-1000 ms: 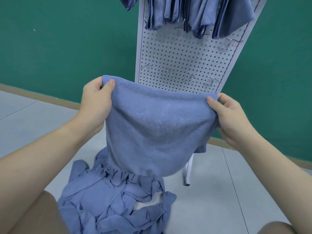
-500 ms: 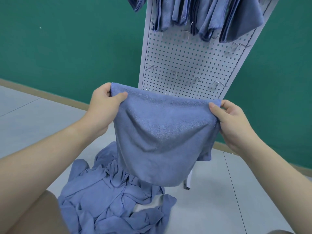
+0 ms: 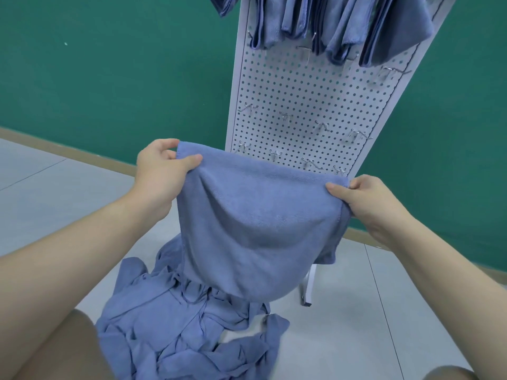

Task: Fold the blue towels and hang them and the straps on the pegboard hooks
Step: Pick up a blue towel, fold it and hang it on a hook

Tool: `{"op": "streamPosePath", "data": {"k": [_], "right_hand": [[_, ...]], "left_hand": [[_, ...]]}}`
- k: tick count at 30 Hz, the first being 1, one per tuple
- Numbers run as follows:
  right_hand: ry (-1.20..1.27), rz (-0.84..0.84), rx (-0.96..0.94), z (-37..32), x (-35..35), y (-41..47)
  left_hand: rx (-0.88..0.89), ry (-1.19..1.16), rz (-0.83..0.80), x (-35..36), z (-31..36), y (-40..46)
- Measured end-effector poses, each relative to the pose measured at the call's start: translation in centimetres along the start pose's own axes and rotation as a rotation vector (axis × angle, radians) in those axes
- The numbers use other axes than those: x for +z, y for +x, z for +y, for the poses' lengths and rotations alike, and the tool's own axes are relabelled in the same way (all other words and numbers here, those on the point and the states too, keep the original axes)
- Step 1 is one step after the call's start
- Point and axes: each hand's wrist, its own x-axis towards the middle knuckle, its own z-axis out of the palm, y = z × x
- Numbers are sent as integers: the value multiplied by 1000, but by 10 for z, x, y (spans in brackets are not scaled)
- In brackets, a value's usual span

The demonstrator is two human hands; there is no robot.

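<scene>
A blue towel [image 3: 258, 231] hangs doubled over in front of me, its top edge stretched level. My left hand [image 3: 162, 171] pinches the upper left corner between thumb and fingers. My right hand [image 3: 367, 204] pinches the upper right corner the same way. Behind the towel stands a white pegboard [image 3: 310, 105] with several bare metal hooks [image 3: 285, 116] in its lower rows. Several folded blue towels [image 3: 340, 26] hang from hooks along its top. A heap of loose blue towels and straps [image 3: 175, 327] lies on the floor below the held towel.
A green wall [image 3: 109, 64] stands behind the pegboard, with a tan skirting along its base. The floor [image 3: 356, 330] is grey tile. The pegboard's white foot [image 3: 308, 292] shows under the towel. My knees sit at the bottom left and bottom right corners.
The towel and both hands sit lower in view and the pegboard shows more of its lower hook rows. Both hands keep their hold on the corners.
</scene>
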Motion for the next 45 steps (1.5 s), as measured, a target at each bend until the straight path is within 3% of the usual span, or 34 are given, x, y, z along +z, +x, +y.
{"op": "streamPosePath", "data": {"k": [5, 16, 20, 25, 31, 40, 45], "right_hand": [[174, -103, 54, 0, 2, 2], [56, -227, 206, 17, 33, -9], [81, -269, 172, 12, 54, -17], [257, -210, 113, -1, 79, -27], [200, -123, -32, -12, 92, -33], [184, -161, 28, -3, 90, -25], [185, -156, 44, -3, 83, -27]], "left_hand": [[-57, 71, 10, -6, 0, 0], [-38, 323, -48, 5, -18, -6], [23, 364, -78, 21, -17, -18], [180, 394, -182, 47, -7, -41], [368, 408, -312, 60, -2, -59], [507, 590, -412, 68, -18, -76], [467, 554, -484, 68, -21, -87]]}}
